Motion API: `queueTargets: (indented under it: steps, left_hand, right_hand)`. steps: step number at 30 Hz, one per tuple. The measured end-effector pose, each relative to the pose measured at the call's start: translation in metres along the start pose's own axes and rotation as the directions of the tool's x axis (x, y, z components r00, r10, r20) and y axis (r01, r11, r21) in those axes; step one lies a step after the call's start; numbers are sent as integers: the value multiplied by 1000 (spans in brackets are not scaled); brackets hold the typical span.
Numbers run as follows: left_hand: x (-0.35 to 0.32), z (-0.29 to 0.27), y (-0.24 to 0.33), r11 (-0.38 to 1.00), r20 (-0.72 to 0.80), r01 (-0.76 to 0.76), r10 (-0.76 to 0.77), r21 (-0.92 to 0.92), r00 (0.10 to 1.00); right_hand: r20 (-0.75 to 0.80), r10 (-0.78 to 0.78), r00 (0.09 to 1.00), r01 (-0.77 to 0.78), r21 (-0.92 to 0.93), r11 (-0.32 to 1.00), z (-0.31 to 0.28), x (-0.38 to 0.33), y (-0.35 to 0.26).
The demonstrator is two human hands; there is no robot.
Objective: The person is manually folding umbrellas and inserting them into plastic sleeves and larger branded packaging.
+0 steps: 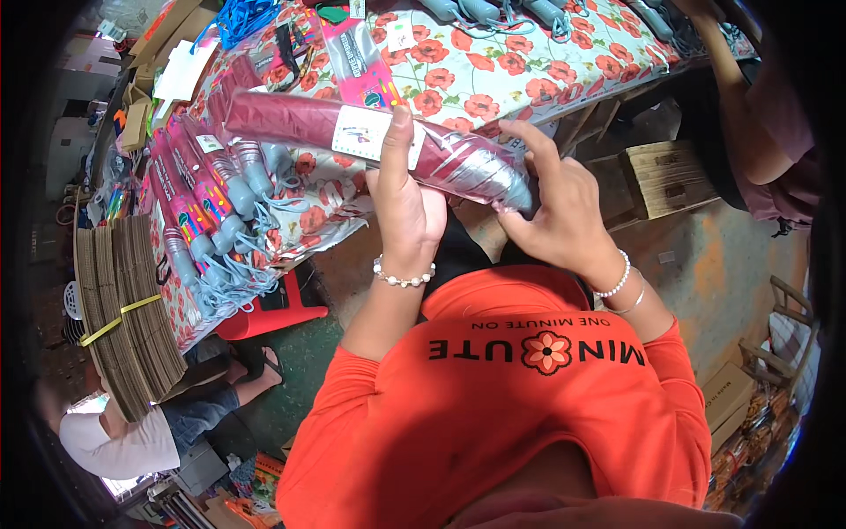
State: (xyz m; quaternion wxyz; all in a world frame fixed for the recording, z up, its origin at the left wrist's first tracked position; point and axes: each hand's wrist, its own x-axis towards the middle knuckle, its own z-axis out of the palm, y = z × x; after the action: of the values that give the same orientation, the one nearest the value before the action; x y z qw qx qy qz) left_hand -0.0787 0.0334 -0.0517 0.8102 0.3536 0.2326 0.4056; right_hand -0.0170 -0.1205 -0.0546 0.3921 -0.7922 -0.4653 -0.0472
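Above the table's near edge, a folded dark red umbrella (300, 123) in a clear plastic sleeve lies slanted across both hands. A white label (359, 132) sits on its middle, and its grey handle end points right. My left hand (410, 198) grips the umbrella from below, its thumb up across the label's edge. My right hand (564, 198) closes around the handle end, thumb beneath and index finger above, touching the plastic. Left of my hands, several wrapped umbrellas (198, 176) with grey handles and cord loops lie side by side on the flowered tablecloth (480, 66).
More grey handles (480, 11) lie along the table's far side. A strapped cardboard stack (123, 309) stands at the left, near a person in white (123, 441). Below the table are a red stool (278, 313) and a wooden box (670, 176). Another person's arm (731, 97) is at far right.
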Motion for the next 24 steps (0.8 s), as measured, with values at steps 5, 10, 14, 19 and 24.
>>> queueTargets:
  steps: [5, 10, 14, 19, 24]
  left_hand:
    - [2, 0, 10, 992, 128, 115, -106, -58, 986]
    - [11, -4, 15, 999, 232, -19, 27, -38, 972]
    - [23, -2, 26, 993, 165, -109, 116, -51, 979]
    - [65, -24, 41, 962, -2, -275, 275, -1, 962]
    - [97, -45, 78, 968, 53, -251, 250, 3, 967]
  right_hand:
    - [81, -88, 993, 51, 376, 925, -5, 5, 11]
    - [430, 36, 902, -315, 598, 737, 13, 12, 31]
    - [500, 191, 845, -531, 830, 173, 19, 4, 7]
    - [405, 215, 888, -436, 891, 122, 44, 27, 9]
    - [439, -60, 897, -385, 839, 383, 63, 76, -38]
